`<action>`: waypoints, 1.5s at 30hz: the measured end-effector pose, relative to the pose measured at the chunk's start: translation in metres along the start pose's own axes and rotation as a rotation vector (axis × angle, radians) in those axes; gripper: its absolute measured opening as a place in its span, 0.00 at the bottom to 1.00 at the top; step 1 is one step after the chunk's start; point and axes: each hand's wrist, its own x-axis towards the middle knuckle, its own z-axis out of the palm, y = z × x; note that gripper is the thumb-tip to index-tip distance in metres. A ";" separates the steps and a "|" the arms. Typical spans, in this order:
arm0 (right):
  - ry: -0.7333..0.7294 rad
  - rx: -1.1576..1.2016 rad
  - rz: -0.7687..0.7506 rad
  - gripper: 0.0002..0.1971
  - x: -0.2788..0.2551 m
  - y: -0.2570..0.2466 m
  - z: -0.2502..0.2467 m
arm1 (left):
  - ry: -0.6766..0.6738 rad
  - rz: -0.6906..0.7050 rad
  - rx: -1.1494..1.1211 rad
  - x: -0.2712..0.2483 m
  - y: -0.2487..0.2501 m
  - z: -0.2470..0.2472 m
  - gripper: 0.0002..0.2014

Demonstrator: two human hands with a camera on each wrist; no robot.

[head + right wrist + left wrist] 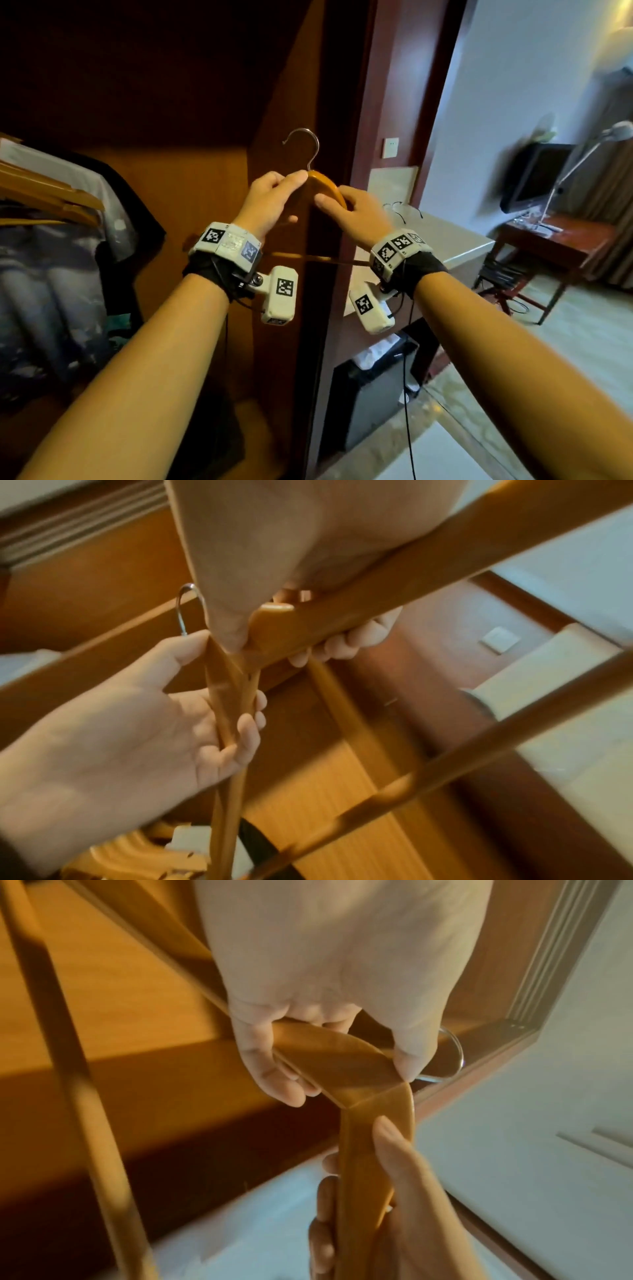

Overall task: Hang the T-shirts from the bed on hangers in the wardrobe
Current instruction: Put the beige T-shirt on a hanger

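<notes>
Both hands, left hand (270, 202) and right hand (356, 214), have fingers curled round an empty wooden hanger (327, 186) beside the wardrobe (191, 192), where one printed T-shirt (58, 267) already hangs; more hanging likely remains.

Wooden hanger (327, 186) — upright, bare.

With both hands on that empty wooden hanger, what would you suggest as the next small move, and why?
Probably carry the hanger away from the wardrobe toward the bed for a T-shirt. The left hand and right hand grip its shoulders, it carries no garment, and its hook hangs on nothing.
</notes>
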 end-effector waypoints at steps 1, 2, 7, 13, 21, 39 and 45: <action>-0.003 0.011 -0.002 0.22 -0.010 0.012 -0.012 | -0.006 -0.004 -0.021 -0.007 -0.003 0.018 0.16; 0.000 0.022 0.002 0.21 -0.020 0.024 -0.025 | -0.012 -0.009 -0.042 -0.015 -0.007 0.037 0.15; 0.054 0.082 0.009 0.16 -0.073 0.090 -0.092 | -0.037 -0.008 -0.130 -0.047 -0.027 0.141 0.12; 0.157 0.106 0.141 0.10 -0.150 0.162 -0.171 | -0.123 -0.057 -0.197 -0.074 -0.049 0.263 0.10; 0.347 -0.062 0.370 0.18 -0.210 0.274 -0.244 | -0.310 -0.127 -0.257 -0.078 -0.085 0.407 0.09; 0.773 -0.144 0.711 0.09 -0.211 0.542 -0.393 | -0.944 -0.143 0.000 0.085 -0.193 0.740 0.20; 0.909 -0.206 0.764 0.22 -0.215 0.628 -0.439 | -1.075 -0.177 -0.039 0.124 -0.224 0.841 0.23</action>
